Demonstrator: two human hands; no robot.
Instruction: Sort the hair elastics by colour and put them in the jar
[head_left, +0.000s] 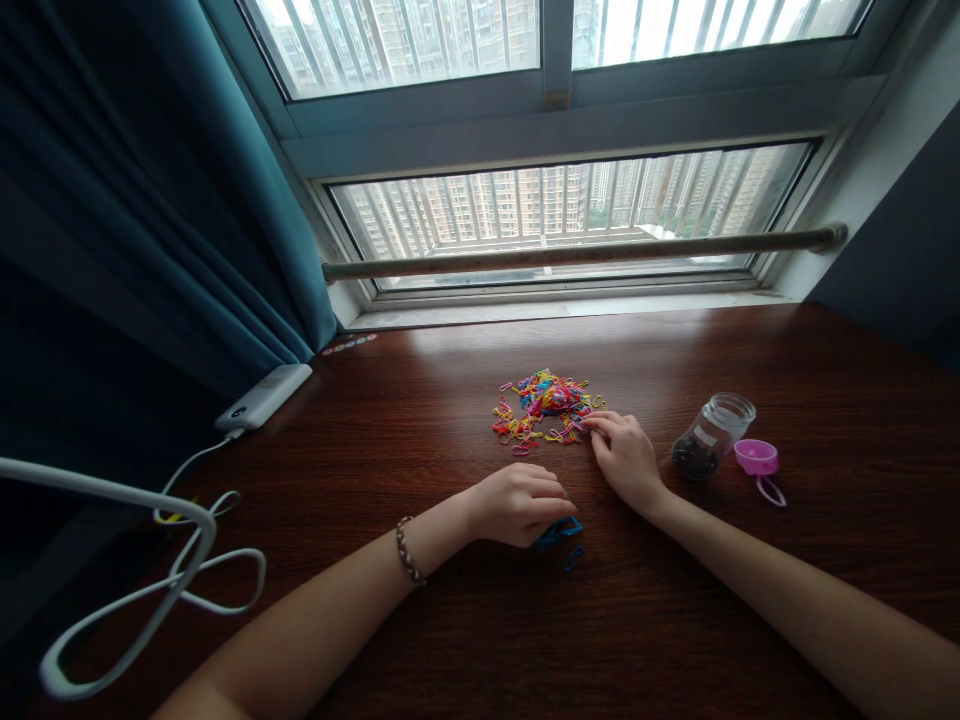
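Note:
A loose heap of small multicoloured rubber bands (551,400) lies on the dark wooden table, with stray bands round its edge. At the heap's right edge, my right hand (624,455) has its thumb and fingertips together on a pinkish rubber band. My left hand (521,503), wearing a braided bracelet (407,552), is curled closed over a small group of blue rubber bands (555,534) nearer to me. Whatever is between its fingertips is hidden. One blue band (574,557) lies apart, just below that group.
Right of my right hand, a clear jar (712,435) leans over with dark contents at its bottom. A pink lid (757,458) with a loop lies beside it. On the left are a white power strip or power bank (264,396), a cable (191,465) and a white curved stand (112,480).

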